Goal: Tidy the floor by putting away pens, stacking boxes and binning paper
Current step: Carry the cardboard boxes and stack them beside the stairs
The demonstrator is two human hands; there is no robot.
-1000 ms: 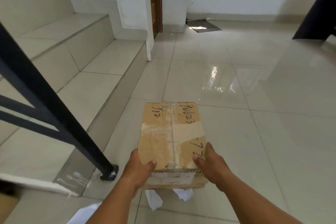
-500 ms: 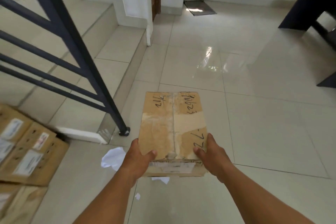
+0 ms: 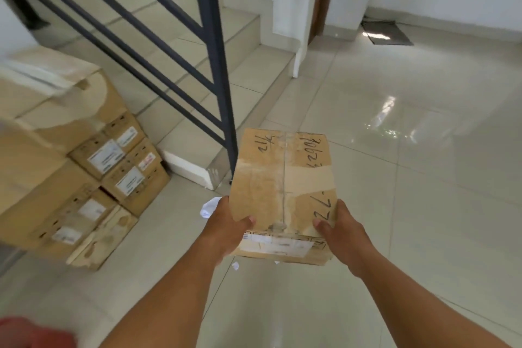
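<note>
Cardboard box [image 3: 282, 178] before black railing post [image 3: 223, 79]; stacked cartons [image 3: 93, 167], crumpled paper [image 3: 208, 207] left.

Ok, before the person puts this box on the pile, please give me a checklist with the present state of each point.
1. Grip of left hand on the cardboard box: ok.
2. Grip of right hand on its other side: ok.
3. Top flaps taped shut: ok.
4. The stack of boxes in view at the left: ok.
5. Way to it free: not ok, crumpled paper lies on the floor between.
6. Flat top on the stack: cannot tell, blurred.
</note>
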